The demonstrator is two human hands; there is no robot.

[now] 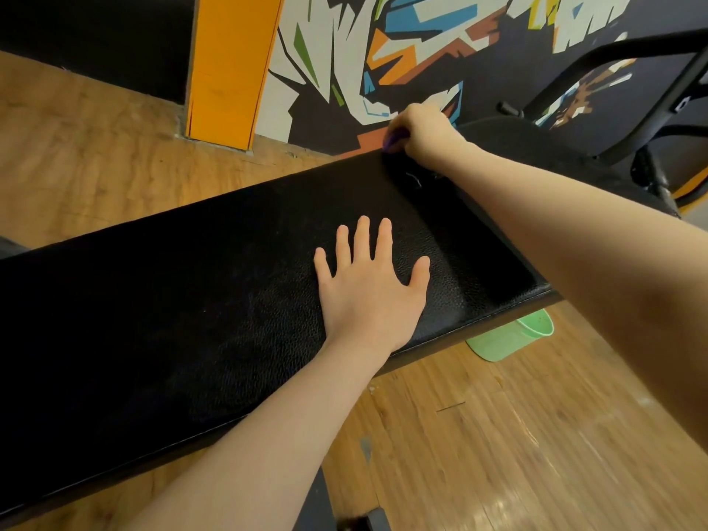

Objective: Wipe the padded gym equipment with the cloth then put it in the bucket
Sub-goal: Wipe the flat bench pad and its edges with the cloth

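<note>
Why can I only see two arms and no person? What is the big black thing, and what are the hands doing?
The camera sits on the person's head and looks down, so you see only their own arms, as if through their eyes. There is just this one picture.

The big black thing is a padded gym bench. It stands on a wooden floor, next to a wall with a bright painting.

The left hand lies flat on the bench with its fingers spread, holding nothing. The right hand reaches to the far edge of the bench, with its fingers curled round a purple cloth. Only a tiny bit of the cloth peeks out.

The green thing on the floor, peeking from under the bench, looks like the bucket.
</note>
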